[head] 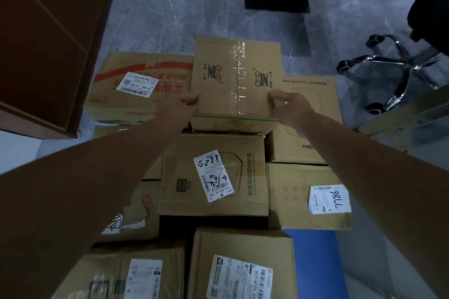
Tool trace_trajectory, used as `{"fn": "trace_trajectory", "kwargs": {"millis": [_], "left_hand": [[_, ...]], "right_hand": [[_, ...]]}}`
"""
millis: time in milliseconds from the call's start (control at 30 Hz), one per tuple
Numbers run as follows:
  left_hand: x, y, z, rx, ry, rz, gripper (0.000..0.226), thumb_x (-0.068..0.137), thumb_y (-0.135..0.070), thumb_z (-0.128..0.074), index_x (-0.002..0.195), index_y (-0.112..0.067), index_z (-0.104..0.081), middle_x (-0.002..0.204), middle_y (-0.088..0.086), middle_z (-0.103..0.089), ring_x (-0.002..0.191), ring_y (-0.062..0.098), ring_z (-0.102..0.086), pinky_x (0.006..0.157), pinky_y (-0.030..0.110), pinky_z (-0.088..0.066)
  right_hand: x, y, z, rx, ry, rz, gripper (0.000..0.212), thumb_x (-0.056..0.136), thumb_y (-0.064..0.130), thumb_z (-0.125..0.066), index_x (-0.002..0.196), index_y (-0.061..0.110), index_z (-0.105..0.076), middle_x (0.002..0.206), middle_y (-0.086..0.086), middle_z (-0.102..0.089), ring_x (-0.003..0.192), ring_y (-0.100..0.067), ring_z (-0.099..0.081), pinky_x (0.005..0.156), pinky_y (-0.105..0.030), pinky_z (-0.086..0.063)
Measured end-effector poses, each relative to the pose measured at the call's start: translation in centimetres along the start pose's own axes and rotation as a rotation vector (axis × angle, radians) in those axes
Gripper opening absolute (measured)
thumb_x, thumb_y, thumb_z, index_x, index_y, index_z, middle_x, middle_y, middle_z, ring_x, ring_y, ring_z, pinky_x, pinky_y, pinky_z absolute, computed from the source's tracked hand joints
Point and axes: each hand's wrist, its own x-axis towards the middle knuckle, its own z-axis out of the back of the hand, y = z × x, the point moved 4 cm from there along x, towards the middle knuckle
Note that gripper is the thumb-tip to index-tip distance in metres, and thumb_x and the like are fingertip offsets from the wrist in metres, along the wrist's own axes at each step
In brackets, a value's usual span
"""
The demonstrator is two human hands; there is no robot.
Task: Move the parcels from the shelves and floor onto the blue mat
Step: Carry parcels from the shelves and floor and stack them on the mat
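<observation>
While my left hand [181, 104] and right hand [289, 104] are pinching its near corners, the taped parcel [235, 75] is lying dead ahead, centred between both.

The left hand [180, 107] and right hand [291, 107] grip the near corners of the taped box [235, 73], with little room around them. Just left of the left hand lies the red-printed box [131, 99], and beyond it the wooden cabinet [43, 31] walls off that side. The pale box [324, 104] sits close under and right of the right hand. Below the wrists the boxes are packed tight: the labelled box [184, 177] in the middle and another box [291, 192] beside it. Past the fingertips, beyond the taped box, bare grey floor [158, 19] opens up. Farther right stands a chair base [398, 70] with chrome legs. A strip of blue mat [313, 262] shows free near the right elbow.
</observation>
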Motion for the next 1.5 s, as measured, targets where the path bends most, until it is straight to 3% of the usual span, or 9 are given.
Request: {"fn": "trace_trajectory", "kwargs": {"millis": [67, 167, 467, 533, 633, 800, 967, 1200, 1500], "left_hand": [[-0.2, -0.8, -0.3, 0.031, 0.023, 0.019, 0.045, 0.087, -0.01, -0.069, 0.131, -0.01, -0.061, 0.127, 0.002, -0.062, 0.112, 0.017, -0.058, 0.099, 0.029, -0.048], [-1.4, -2.8, -0.8, 0.102, 0.029, -0.02, 0.05, 0.089, -0.018, -0.066, 0.137, -0.013, -0.054, 0.111, -0.007, -0.058, 0.097, 0.013, -0.056, 0.081, 0.025, -0.045], [-8.2, -12.4, 1.3, 0.455, 0.039, -0.242, 0.07, 0.086, -0.027, -0.07, 0.147, -0.016, -0.038, 0.155, 0.005, -0.034, 0.141, 0.025, -0.032, 0.114, 0.042, -0.03], [-12.0, -15.9, 2.4, 0.439, 0.03, -0.28, 0.069, 0.085, -0.026, -0.072, 0.146, -0.016, -0.04, 0.152, 0.002, -0.038, 0.139, 0.023, -0.034, 0.114, 0.035, -0.03], [-20.6, -20.5, 3.3, 0.276, 0.075, -0.253, 0.054, 0.089, -0.02, -0.068, 0.138, -0.015, -0.046, 0.134, -0.006, -0.05, 0.131, 0.023, -0.044, 0.092, 0.002, -0.035], [-31.1, -28.8, 6.2, 0.343, 0.032, -0.428, 0.072, 0.084, -0.025, -0.073, 0.147, -0.012, -0.038, 0.15, 0.007, -0.041, 0.137, 0.024, -0.039, 0.113, 0.04, -0.031], [-36.6, -34.8, 11.7, 0.466, -0.007, -0.558, 0.081, 0.079, -0.029, -0.078, 0.146, -0.009, -0.037, 0.151, 0.012, -0.039, 0.138, 0.029, -0.035, 0.112, 0.032, -0.025], [-42.0, -42.1, 17.6, 0.509, 0.05, -0.75, 0.084, 0.086, -0.033, -0.071, 0.154, -0.014, -0.024, 0.161, 0.006, -0.021, 0.149, 0.022, -0.015, 0.12, 0.037, -0.017], [-50.4, -43.6, 18.1, 0.597, 0.299, -1.103, 0.086, 0.084, -0.035, -0.072, 0.153, -0.014, -0.025, 0.161, 0.003, -0.023, 0.149, 0.017, -0.014, 0.121, 0.038, -0.012]], "right_hand": [[-0.5, 0.4, 0.0, -0.055, 0.044, -0.003, 0.04, 0.092, 0.01, -0.057, 0.131, 0.02, -0.06, 0.138, -0.009, -0.055, 0.097, -0.023, -0.056, 0.081, -0.029, -0.049], [-2.0, 1.2, -0.3, -0.292, 0.112, -0.038, 0.042, 0.097, 0.018, -0.049, 0.137, 0.009, -0.049, 0.145, -0.018, -0.037, 0.121, -0.033, -0.048, 0.097, -0.034, -0.043], [-9.8, 7.3, 3.4, -0.175, 0.188, 0.199, 0.064, 0.091, 0.034, -0.064, 0.147, 0.017, -0.039, 0.148, -0.002, -0.034, 0.135, -0.021, -0.037, 0.107, -0.03, -0.037], [-13.2, 8.9, 6.0, -0.121, 0.118, 0.242, 0.061, 0.09, 0.03, -0.065, 0.145, 0.019, -0.041, 0.144, 0.0, -0.039, 0.13, -0.019, -0.042, 0.098, -0.024, -0.037], [-20.9, 11.1, 10.3, -0.167, 0.115, 0.27, 0.067, 0.086, 0.033, -0.067, 0.146, 0.022, -0.038, 0.143, 0.002, -0.04, 0.129, -0.019, -0.043, 0.094, -0.025, -0.035], [-30.4, 16.0, 19.4, -0.255, 0.033, 0.391, 0.075, 0.088, 0.031, -0.068, 0.15, 0.013, -0.03, 0.153, -0.007, -0.034, 0.142, -0.023, -0.03, 0.113, -0.029, -0.027], [-37.9, 21.6, 26.7, -0.238, -0.069, 0.488, 0.07, 0.087, 0.033, -0.069, 0.145, 0.012, -0.036, 0.142, -0.01, -0.042, 0.134, -0.029, -0.037, 0.108, -0.033, -0.035], [-46.7, 26.7, 34.0, -0.355, -0.242, 0.447, 0.085, 0.089, 0.04, -0.066, 0.154, 0.011, -0.02, 0.159, -0.006, -0.022, 0.146, -0.024, -0.022, 0.118, -0.037, -0.024], [-62.0, 24.6, 31.0, -0.443, -0.47, 0.183, 0.083, 0.085, 0.05, -0.065, 0.151, 0.016, -0.026, 0.153, -0.004, -0.032, 0.14, -0.023, -0.034, 0.112, -0.04, -0.034]]}}
